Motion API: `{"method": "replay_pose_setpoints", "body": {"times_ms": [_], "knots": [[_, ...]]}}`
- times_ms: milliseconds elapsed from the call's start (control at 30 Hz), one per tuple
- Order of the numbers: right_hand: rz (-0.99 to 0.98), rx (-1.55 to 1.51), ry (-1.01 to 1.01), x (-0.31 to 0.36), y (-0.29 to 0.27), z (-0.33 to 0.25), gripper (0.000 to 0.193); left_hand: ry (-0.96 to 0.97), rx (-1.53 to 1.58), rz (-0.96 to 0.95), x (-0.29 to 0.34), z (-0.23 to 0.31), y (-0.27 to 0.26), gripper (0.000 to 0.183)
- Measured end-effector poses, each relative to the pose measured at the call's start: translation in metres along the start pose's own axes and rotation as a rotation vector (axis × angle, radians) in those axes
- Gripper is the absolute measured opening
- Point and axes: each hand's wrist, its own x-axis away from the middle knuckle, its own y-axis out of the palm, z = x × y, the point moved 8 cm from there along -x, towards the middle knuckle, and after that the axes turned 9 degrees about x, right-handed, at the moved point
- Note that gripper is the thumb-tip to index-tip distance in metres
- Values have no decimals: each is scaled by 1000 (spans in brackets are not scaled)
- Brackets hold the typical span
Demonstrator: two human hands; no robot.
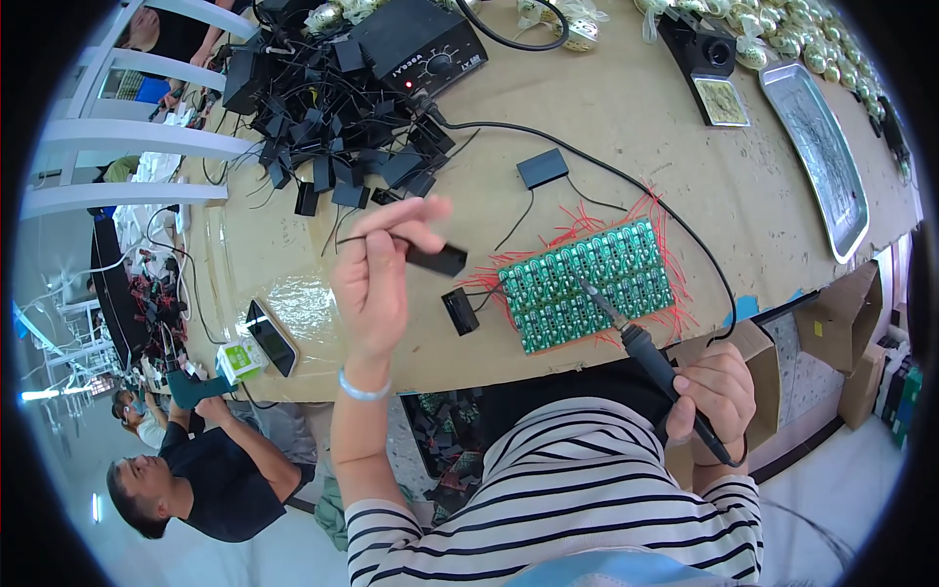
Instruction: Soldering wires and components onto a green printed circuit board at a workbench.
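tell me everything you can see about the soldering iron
The soldering iron is a slim pen type with a black handle, likely plastic, and a thin metal shaft ending in a pointed tip. The right hand grips the handle low down, so the iron slants up and to the left. Its tip rests on or just above the green circuit board panel, near the panel's right half; contact is not clear. A black cord runs across the table, seemingly from the iron to the black station.

One head-worn fisheye looks steeply down from close above the left hand (377,284) and right hand (712,391), workbench (606,117) stretching beyond them.
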Motion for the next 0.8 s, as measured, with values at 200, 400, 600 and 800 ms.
{"method": "replay_pose_setpoints", "body": {"times_ms": [200,400,600,800], "knots": [[3,-47,14,-5,10,5,11,-110,-630,-426,12,5,42,41],[-8,-70,34,-13,22,3,6,-87,-1055,-523,20,-10,56,53],[-50,-87,-3,-13,30,4,18,46,-900,-427,22,-4,57,37],[-39,-96,-15,-15,38,5,18,106,-859,-422,20,-5,64,29]]}}
